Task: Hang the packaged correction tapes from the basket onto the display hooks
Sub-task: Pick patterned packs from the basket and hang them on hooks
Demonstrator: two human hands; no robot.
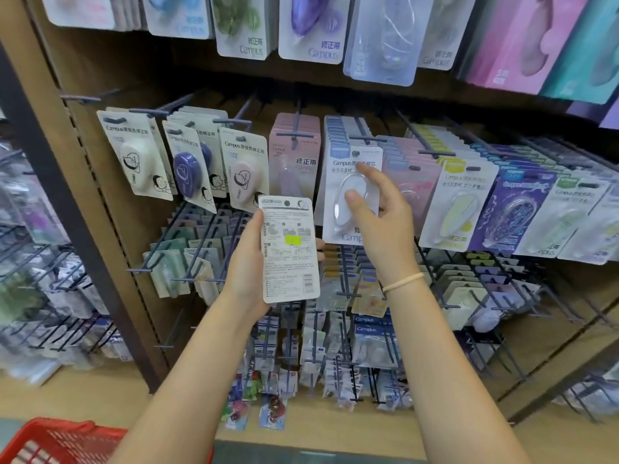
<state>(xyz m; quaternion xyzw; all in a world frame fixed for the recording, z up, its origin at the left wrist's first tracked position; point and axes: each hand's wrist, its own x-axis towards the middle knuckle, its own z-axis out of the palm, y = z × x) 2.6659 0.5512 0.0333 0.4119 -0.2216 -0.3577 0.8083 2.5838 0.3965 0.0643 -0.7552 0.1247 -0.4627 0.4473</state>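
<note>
Red basket (63, 440): cut by bottom edge, contents unreadable. Held pack (289, 249): back faces camera, front hidden, small print illegible. Top-row packs (311, 25) cropped above. Left rack (37, 262) blurred.

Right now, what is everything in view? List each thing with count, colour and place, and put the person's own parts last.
held pack: one, white card, printed back towards the camera with a yellow sticker, centre, in the left hand.
front pack: one, white card with clear blister, hanging on the middle row, touched by the right hand.
hanging packs: many, cream, purple, pink, blue and green, in rows above, level with and below the hands.
display hooks: many, dark metal, sticking out of the brown shelving; the upper-left one is bare.
basket: one, red, bottom left corner.
wristband: one, pale, on the right wrist.
left hand: grips the held pack.
right hand: thumb on the blister, fingers behind the card.
</note>
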